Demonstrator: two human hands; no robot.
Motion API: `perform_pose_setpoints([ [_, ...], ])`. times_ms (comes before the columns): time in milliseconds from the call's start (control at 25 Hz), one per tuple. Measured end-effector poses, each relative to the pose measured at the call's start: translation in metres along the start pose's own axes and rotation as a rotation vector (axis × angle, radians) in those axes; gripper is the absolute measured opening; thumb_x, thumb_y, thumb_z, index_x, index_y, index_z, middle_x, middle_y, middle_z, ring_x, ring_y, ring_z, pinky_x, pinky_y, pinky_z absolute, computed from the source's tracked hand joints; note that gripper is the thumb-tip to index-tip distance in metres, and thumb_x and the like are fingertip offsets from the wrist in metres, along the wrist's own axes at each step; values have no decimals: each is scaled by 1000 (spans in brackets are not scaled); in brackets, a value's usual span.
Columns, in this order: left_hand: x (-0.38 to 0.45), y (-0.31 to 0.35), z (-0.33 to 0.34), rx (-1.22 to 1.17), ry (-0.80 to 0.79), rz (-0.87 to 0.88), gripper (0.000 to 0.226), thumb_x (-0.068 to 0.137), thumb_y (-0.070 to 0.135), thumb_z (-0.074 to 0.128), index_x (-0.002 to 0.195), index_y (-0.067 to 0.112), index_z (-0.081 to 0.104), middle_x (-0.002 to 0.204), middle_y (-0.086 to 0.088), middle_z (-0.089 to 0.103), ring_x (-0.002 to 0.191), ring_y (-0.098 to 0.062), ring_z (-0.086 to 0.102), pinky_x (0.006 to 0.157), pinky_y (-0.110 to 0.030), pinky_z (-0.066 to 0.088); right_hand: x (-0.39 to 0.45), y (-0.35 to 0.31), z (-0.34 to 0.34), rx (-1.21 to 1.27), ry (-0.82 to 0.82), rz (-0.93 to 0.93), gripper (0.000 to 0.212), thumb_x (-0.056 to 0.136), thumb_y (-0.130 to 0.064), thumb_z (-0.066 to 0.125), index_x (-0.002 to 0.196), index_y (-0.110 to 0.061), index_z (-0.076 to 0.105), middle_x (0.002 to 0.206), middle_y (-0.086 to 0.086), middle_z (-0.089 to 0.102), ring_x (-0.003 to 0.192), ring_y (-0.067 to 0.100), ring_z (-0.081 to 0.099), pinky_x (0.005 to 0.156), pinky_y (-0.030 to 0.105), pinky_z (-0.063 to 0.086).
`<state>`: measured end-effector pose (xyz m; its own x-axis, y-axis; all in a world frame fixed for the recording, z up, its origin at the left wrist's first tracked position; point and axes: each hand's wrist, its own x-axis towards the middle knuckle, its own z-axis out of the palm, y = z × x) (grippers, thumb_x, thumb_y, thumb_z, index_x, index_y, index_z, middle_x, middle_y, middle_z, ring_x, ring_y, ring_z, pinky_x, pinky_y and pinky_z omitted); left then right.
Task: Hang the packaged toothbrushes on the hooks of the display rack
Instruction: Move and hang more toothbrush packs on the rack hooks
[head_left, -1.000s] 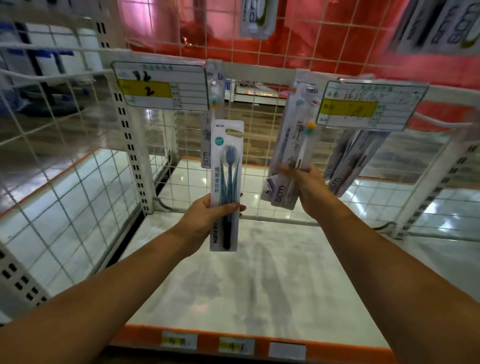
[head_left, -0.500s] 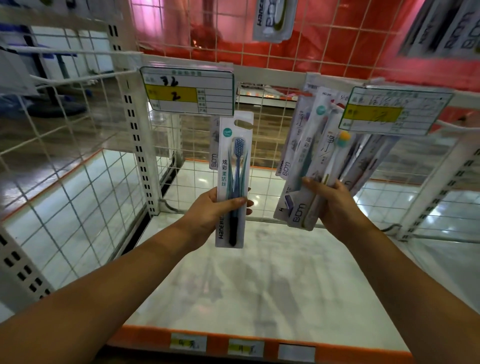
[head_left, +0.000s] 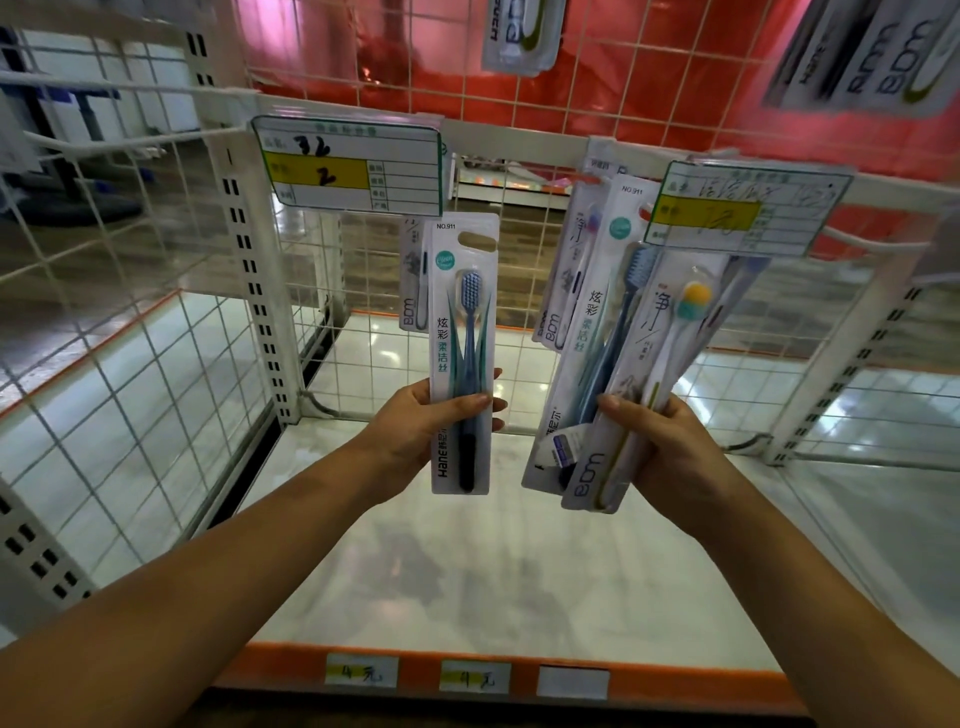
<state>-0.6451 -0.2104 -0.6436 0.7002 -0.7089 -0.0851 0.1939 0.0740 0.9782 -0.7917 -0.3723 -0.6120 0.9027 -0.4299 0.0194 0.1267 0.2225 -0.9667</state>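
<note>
While the left hand (head_left: 415, 431) grips one blue-brush pack (head_left: 464, 358), the right hand (head_left: 670, 447) clutches perhaps three packs (head_left: 613, 374).

Two bare forearms, no sleeves, watch or rings visible; left hand (head_left: 415, 431) and right hand (head_left: 670, 457) ungloved, nails short, unpainted.

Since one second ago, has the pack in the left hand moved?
Yes. The pack in the left hand rose toward the left price tag, its top now nearly touching it.

blue toothbrush pack (head_left: 464, 353): NO.911, Hane | yellow-headed toothbrush pack (head_left: 631, 415): BDM | left price tag (head_left: 347, 165): 2
</note>
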Motion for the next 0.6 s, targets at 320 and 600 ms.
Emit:
perform_pose_setpoints([
  [320,-8,7,2,21,-41,4,45,83,16,61,127,11,53,105,-6,68,100,-24,63,101,-46,45,-15,-5,2,52,-41,-30,61,45,-31,87,100,-21,62,85,-3,73,80,14,70,63,29,57],
  [600,-9,12,7,30,-89,34,35,85,16,59,120,17,57,85,4,73,79,-12,70,74,-29,57,-30,-5,-3,22,-48,-38,74,25,-44,92,92,-24,69,88,0,73,83,16,71,64,29,57],
])
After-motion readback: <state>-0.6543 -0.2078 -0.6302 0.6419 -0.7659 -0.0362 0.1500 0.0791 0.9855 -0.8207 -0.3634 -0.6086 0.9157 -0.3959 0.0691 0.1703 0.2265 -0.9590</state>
